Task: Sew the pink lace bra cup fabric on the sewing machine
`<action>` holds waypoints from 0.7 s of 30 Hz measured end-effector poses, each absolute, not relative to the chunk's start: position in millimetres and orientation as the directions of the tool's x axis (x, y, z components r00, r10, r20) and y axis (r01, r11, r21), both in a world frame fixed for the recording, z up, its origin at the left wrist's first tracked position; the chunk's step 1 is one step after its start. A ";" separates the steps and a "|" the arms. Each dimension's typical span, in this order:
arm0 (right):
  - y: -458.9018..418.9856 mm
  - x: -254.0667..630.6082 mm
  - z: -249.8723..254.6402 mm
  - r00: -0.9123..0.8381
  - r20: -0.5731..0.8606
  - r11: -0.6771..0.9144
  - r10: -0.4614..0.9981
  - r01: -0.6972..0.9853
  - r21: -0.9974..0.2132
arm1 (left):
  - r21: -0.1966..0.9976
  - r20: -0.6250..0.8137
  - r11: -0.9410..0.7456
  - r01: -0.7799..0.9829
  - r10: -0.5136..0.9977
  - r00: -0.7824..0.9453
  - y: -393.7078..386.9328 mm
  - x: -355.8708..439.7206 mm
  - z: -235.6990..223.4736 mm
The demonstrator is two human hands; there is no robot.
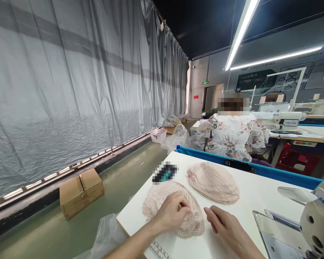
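Left hand [172, 212] apparently pinches pink knit cap [162, 201]; right hand [224, 225] rests open beside.

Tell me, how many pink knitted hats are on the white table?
2. One pink knitted hat lies near the table's front edge under the left hand. The other hat lies farther back, untouched. The right hand rests on the white table beside the near one.

The near knitted cap [172, 208] is pale pink open-weave yarn, lacy and matt; the second cap [214, 182] looks denser and ribbed. The worktop [259, 201] is smooth, matt white laminate. The sewing machine [317, 219] has a glossy cream enamel shell. The curtain [70, 90] is crinkled grey plastic sheeting with a dull sheen.
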State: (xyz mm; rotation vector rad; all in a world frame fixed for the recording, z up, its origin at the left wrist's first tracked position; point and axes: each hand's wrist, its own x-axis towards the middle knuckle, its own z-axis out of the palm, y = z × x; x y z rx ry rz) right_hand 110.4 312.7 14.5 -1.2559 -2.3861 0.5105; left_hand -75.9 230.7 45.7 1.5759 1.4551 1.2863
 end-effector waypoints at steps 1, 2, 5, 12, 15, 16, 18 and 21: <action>312.2 112.1 14.0 -0.529 0.184 0.544 0.828 0.684 -0.486 | 0.955 0.210 -0.174 0.238 0.968 -0.134 233.4 -78.9 47.0; 311.0 113.4 13.0 -0.542 0.200 0.564 0.816 0.673 -0.479 | 0.980 0.185 -0.166 0.114 0.966 -0.179 236.6 -82.6 48.2; 303.7 113.6 7.1 -0.583 0.270 0.638 0.766 0.643 -0.424 | 0.945 0.143 -0.225 -0.236 0.937 -0.320 244.9 -97.2 52.3; 292.8 102.4 -9.2 -0.696 0.419 0.804 0.584 0.567 -0.178 | 0.648 0.002 -0.382 -0.659 0.866 -0.500 236.3 -115.0 63.2; 296.8 105.4 -5.0 -0.733 0.452 0.845 0.508 0.526 -0.098 | 0.564 -0.055 -0.382 -0.732 0.867 -0.495 227.6 -112.1 66.1; 297.6 106.6 -2.2 -0.735 0.466 0.851 0.492 0.519 -0.081 | 0.543 -0.071 -0.381 -0.748 0.867 -0.493 225.4 -111.7 66.9; 297.1 107.4 3.4 -0.736 0.494 0.862 0.462 0.505 -0.054 | 0.510 -0.100 -0.377 -0.773 0.867 -0.488 222.2 -111.9 68.1; 292.0 101.8 6.2 -0.770 0.512 0.899 0.380 0.439 -0.006 | 0.471 -0.125 -0.372 -0.800 0.870 -0.478 219.4 -113.3 68.6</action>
